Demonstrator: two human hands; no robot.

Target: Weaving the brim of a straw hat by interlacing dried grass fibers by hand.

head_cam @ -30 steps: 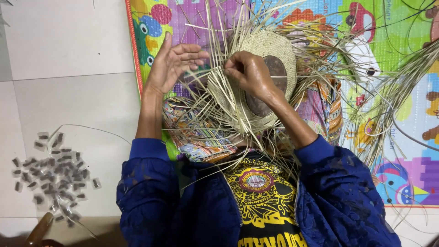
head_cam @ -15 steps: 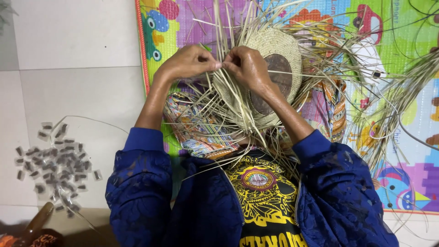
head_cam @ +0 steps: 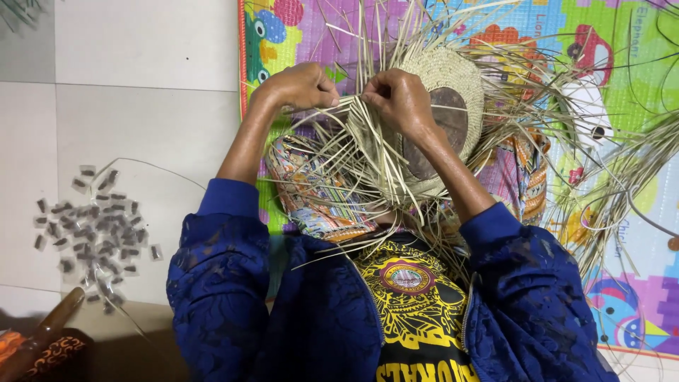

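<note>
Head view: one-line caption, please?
Both hands, left and right, pinch straw strips of a half-woven hat over a colourful play mat.

Two hands are at work — the left hand (head_cam: 300, 86) and the right hand (head_cam: 397, 99) — both on one half-woven straw hat (head_cam: 445, 78). The loose straw strips (head_cam: 353, 152) fanning out from it are too many and too tangled to count. One more bundle of straw (head_cam: 615, 177) lies at the right. There is one colourful play mat (head_cam: 629, 64) and one patterned cloth (head_cam: 311, 191). On the tiled floor (head_cam: 141, 42) sits one heap of small clear packets (head_cam: 92, 230) — several dozen, too small to number exactly.
</note>
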